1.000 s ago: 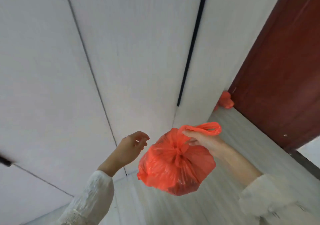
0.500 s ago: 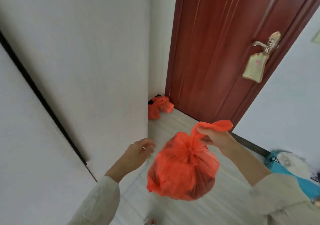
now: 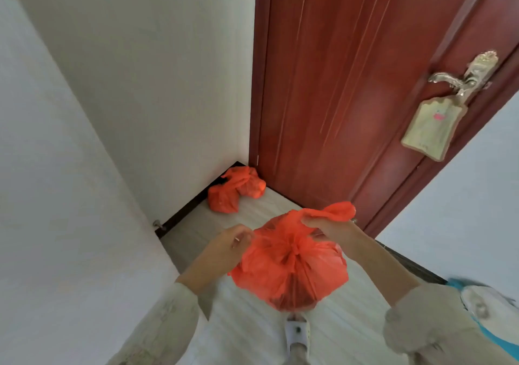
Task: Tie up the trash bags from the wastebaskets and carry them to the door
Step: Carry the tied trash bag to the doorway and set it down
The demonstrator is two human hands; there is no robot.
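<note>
A tied orange trash bag (image 3: pixel 292 269) hangs in the air in front of me, above the pale floor. My right hand (image 3: pixel 328 228) grips its handle loop at the top right. My left hand (image 3: pixel 233 245) has its fingers curled against the bag's upper left edge; whether they pinch the plastic is unclear. Two more tied orange bags (image 3: pixel 236 189) lie on the floor in the corner, against the red-brown door (image 3: pixel 337 83).
White walls (image 3: pixel 140 83) close in on the left and right. The door has a metal lever handle (image 3: pixel 460 80) with a hanging tag (image 3: pixel 432 127). A doorstop (image 3: pixel 157 224) sticks out at the wall's base. My slippered foot (image 3: pixel 297 333) is below the bag; a blue-and-white object (image 3: pixel 488 305) sits at right.
The view has swung from the wall to the door and come closer. My left hand has moved in from beside the bag to touch its upper left edge.
</note>
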